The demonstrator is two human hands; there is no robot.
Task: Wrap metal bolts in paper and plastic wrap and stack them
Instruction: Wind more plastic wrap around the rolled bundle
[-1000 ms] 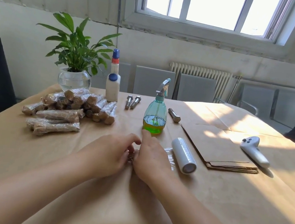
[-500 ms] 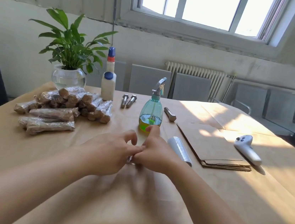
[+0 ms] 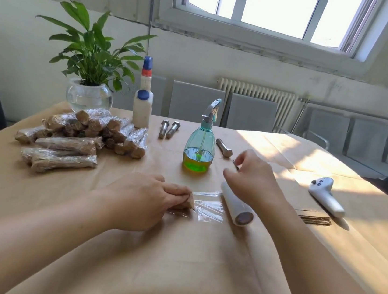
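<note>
Head view, left hand [image 3: 147,199] gripping paper-wrapped bolt [image 3: 187,201]

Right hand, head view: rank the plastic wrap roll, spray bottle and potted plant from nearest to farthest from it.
From the right hand:
1. Plastic wrap roll, just below the hand.
2. Spray bottle, to its left.
3. Potted plant, far left at the table's back edge.

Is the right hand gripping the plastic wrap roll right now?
No, the right hand hovers open above the plastic wrap roll lying on the table.
</note>
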